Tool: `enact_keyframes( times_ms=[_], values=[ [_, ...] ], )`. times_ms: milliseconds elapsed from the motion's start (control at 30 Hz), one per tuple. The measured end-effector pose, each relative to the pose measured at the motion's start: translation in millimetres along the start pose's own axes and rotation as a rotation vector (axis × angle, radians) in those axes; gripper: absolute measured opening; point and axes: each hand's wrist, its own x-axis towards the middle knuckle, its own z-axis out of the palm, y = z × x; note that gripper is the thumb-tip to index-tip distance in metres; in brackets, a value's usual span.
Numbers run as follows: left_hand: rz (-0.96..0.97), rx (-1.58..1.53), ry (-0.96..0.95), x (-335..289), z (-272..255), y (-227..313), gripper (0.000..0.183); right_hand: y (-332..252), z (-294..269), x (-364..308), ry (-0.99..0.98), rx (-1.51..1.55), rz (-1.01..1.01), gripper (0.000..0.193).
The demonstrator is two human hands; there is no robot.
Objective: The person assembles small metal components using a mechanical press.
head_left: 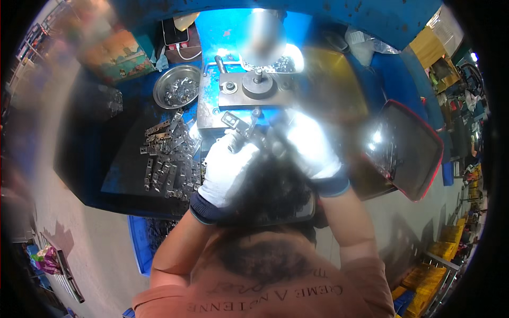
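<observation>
Dark bench (pixel 124 172) under blue machine (pixel 366 18). Gloved left hand (pixel 225 168) pinches metal bracket (pixel 231 120) just before fixture (pixel 258 86). Gloved right hand (pixel 312 144) near it, fingertips blurred; cannot tell if gripping. One bracket apparently in work; many in pile (pixel 170 159) at left, finished or waiting unclear. Bowl (pixel 159 97) holds plenty of small parts (pixel 182 91), seemingly unused.

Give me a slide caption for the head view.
White-gloved left hand holding a metal bracket in front of a bolted fixture, beside piled metal parts.
</observation>
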Motion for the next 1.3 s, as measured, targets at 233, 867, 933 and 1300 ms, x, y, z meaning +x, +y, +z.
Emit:
enact_keyframes(
  times_ms=[233,867,933,1300],
  values=[
    [0.248,0.133,0.069,50,-12,10,0.012,-27,11,29,0.025,-0.555,-0.382,0.014],
    [0.267,0.249,0.073,127,-19,19,0.016,-37,5,86,0.072,0.447,-0.167,0.011],
    [0.284,0.296,0.003,127,-21,19,0.014,-41,8,84,0.103,0.379,-0.162,0.011],
    [0.475,0.374,0.042,148,-34,-6,0.023,-44,2,91,0.129,0.205,-0.150,0.013]
  ],
)
